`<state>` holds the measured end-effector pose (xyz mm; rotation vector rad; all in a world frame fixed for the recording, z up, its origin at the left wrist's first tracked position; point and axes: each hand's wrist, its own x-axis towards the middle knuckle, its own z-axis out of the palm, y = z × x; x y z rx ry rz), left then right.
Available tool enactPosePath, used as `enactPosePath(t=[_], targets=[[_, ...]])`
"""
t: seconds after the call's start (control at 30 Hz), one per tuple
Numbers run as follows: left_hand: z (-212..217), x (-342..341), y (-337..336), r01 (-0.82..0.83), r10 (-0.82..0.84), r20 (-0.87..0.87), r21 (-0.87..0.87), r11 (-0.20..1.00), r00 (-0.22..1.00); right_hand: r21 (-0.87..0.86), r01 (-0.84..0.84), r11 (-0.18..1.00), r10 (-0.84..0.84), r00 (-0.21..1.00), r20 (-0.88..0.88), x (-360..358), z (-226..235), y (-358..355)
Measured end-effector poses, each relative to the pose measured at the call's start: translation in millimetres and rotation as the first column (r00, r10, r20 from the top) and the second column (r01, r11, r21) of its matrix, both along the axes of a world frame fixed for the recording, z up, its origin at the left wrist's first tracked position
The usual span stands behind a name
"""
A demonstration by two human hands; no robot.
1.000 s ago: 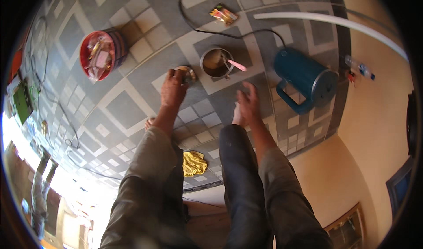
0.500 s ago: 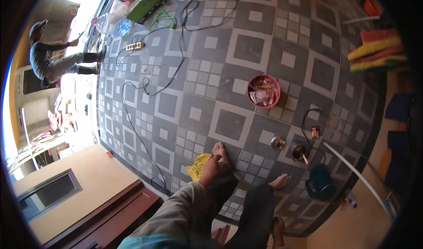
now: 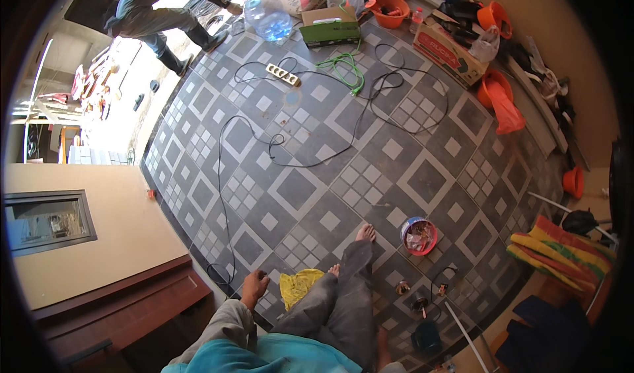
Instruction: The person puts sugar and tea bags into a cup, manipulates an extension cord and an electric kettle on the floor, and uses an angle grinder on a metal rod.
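Observation:
My left hand (image 3: pixel 254 288) is held out beside my left leg, left of a crumpled yellow plastic bag (image 3: pixel 297 286) on the tiles. Its fingers are curled in and pressed together; whatever they hold, if anything, is too small to make out. Low in the picture, my right hand (image 3: pixel 383 346) hangs beside my right thigh. Its fingers are hidden. My bare feet show beyond my dark trousers, near the bag. Ahead and to the right stands a round tub (image 3: pixel 419 236) with a red rim, filled with small packets.
A black cable runs across the tiled floor to a power strip (image 3: pixel 282 74). Far back are a green box (image 3: pixel 330 35), a water jug (image 3: pixel 267 19), orange buckets (image 3: pixel 388 11) and a carton (image 3: pixel 449 49). A person (image 3: pixel 158 23) bends at the bright doorway. A dark jug (image 3: pixel 426 338) stands right.
My view has turned and shifted, bringing the buckets and carton into sight. My left hand has moved left, away from over the yellow bag. The person at the doorway now bends forward.

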<state>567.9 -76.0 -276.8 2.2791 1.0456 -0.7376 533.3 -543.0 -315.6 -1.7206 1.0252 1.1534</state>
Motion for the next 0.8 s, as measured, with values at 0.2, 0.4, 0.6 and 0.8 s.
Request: enactPosePath(t=[0.2,0.4,0.6,0.8], targets=[[-30.0,-17.0,16.6,-0.34,0.335,-0.06,-0.118,0.933,0.94,-0.126,-0.242,0.962,0.247,0.969,0.028,165.9,-18.8,22.0],[-7.1,35.2,78.1,-0.451,0.448,-0.168,0.023,0.892,0.878,-0.366,-0.568,0.737,0.636,0.767,0.09,269.2,7.8,54.4],[-45.1,116.2,201.3,-0.665,0.693,-0.006,-0.288,0.689,0.721,-0.481,-0.53,0.698,0.653,0.748,0.123,368.7,-39.1,183.3],[-46.8,95.5,253.7,-0.77,0.76,-0.157,-0.241,0.59,0.631,-0.548,-0.621,0.56,0.822,0.331,0.463,532.6,-217.5,386.5]])
